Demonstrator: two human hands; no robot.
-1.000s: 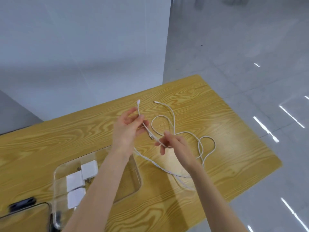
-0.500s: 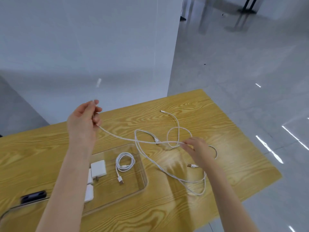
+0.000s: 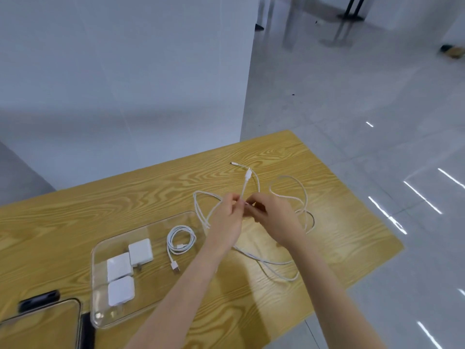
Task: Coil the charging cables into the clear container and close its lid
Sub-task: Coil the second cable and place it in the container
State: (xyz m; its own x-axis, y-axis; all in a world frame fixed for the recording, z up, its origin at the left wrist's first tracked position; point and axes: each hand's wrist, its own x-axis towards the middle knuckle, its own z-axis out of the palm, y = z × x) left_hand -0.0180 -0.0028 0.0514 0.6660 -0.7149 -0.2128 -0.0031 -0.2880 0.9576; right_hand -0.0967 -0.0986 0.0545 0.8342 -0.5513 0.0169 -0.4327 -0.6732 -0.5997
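Three white charger blocks [image 3: 120, 267] are shown at the left of the clear container [image 3: 99, 250], which rests open on the wooden surface [image 3: 334, 248]; its long axis runs from near left to far right, and a coiled cable [image 3: 181, 239] lies flat in its right half, the plug end trailing toward the viewer. What appears to be the lid [image 3: 40, 323] is seen at the lower left, just beside the container and not yet fitted. Further right, the left hand [image 3: 227, 217] is raised above the surface with the loose cable [image 3: 289, 195] pinched in its grip; the short held section stands nearly upright, tilted slightly right, its connector [image 3: 248, 173] pointing up and away. Immediately to the right, the right hand [image 3: 273, 217] meets it, fingers curled and apparently pinching the same cable, though the exact contact cannot be made out. Beyond, slack loops are spread over the surface, and a second connector end [image 3: 234, 163] points far left. Tangling is judged the main risk: the crossed loops could be drawn into a knot if the cable is wound without being straightened, and a springy coil could unwind and foul the lid.
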